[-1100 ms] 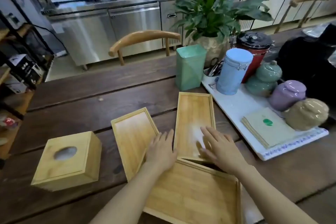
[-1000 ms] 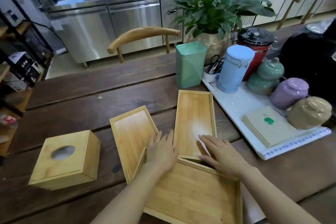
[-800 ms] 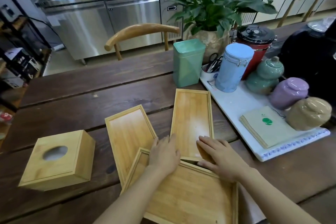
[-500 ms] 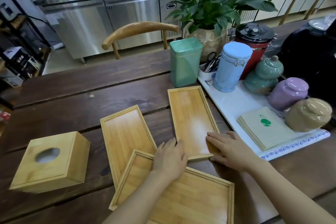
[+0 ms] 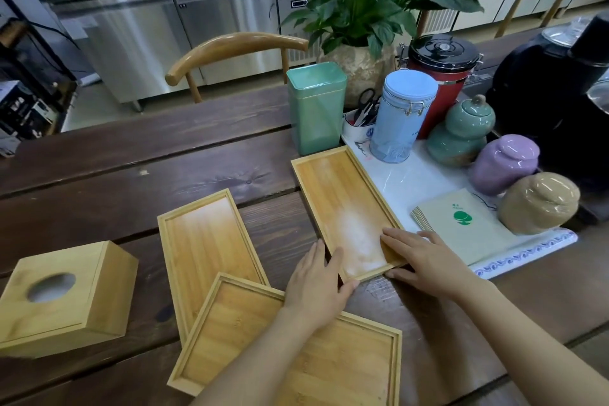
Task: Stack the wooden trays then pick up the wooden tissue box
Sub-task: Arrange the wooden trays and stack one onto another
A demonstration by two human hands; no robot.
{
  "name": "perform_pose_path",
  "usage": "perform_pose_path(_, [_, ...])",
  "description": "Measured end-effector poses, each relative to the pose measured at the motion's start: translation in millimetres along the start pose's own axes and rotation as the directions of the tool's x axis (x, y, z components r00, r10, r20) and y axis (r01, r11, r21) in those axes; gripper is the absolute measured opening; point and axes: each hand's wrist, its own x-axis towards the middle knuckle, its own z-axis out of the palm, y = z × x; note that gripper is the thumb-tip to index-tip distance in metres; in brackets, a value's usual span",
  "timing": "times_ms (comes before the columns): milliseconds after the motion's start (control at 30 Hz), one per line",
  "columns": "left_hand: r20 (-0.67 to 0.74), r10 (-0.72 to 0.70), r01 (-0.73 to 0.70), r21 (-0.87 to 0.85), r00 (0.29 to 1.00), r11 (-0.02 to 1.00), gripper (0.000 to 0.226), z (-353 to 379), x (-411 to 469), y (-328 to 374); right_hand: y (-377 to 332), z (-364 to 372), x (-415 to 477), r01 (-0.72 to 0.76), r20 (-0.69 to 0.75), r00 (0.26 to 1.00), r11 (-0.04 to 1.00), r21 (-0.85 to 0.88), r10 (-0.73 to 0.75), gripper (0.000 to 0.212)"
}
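Three wooden trays lie on the dark wooden table (image 5: 99, 194). The right narrow tray (image 5: 336, 201) lies slanted, its right rim against a white tray. My left hand (image 5: 313, 283) grips its near left corner and my right hand (image 5: 425, 260) grips its near right corner. The middle tray (image 5: 204, 241) lies flat to the left. The large tray (image 5: 329, 369) is nearest me, its far corner resting over the middle tray's near end, and my left forearm crosses above it. The wooden tissue box (image 5: 62, 297), with an oval hole on top, stands at the left.
A white tray (image 5: 412, 181) on the right carries a blue canister (image 5: 402, 115), ceramic jars (image 5: 504, 163) and a stack of napkins (image 5: 461, 224). A green tin (image 5: 316, 109), a potted plant (image 5: 365, 16), a black appliance (image 5: 553, 102) and a chair (image 5: 234, 46) stand behind.
Both hands have slid the right narrow tray off the large tray's far edge, away and to the right. It now lies apart from the large tray. The tissue box has not moved.
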Motion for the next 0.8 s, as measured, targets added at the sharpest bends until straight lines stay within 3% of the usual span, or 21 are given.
perform_pose_path(133, [-0.001, 0.035, -0.035, 0.024, 0.999, 0.999, 0.064, -3, -4, -4, -5, -3, 3, -0.005, 0.051, 0.999, 1.0, 0.021, 0.004, 0.063])
perform_pose_path(233, [-0.06, 0.053, -0.05, 0.046, 0.997, 0.998, 0.06, -7, -19, -12, -25, -11, 5, 0.022, -0.046, 0.999, 0.998, 0.062, -0.019, 0.054])
perform_pose_path(300, [-0.124, -0.012, 0.02, 0.056, 0.992, 0.998, 0.058, -10, -34, -20, -47, -16, 5, 0.05, -0.073, 0.997, 0.984, 0.169, -0.038, 0.048])
perform_pose_path(433, [-0.26, -0.123, 0.163, 0.138, 0.958, 0.977, 0.058, -10, -72, -41, -93, -17, -2, 0.063, 0.048, 0.995, 0.931, 0.358, -0.086, 0.043])
perform_pose_path(567, [-0.365, -0.203, 0.28, 0.173, 0.909, 0.944, 0.056, -4, -113, -69, -117, -10, -6, 0.154, -0.018, 0.988, 0.977, 0.15, -0.154, 0.046])
perform_pose_path(667, [-0.397, -0.347, 0.406, 0.073, 0.85, 0.911, 0.06, 1, -139, -87, -128, -3, -10, 0.186, 0.006, 0.982, 0.97, 0.155, -0.189, 0.045])
perform_pose_path(800, [-0.261, -0.582, 0.491, -0.341, 0.77, 0.802, 0.069, 10, -157, -98, -140, 5, -10, 0.045, 0.144, 0.985, 0.942, 0.332, -0.098, 0.033])
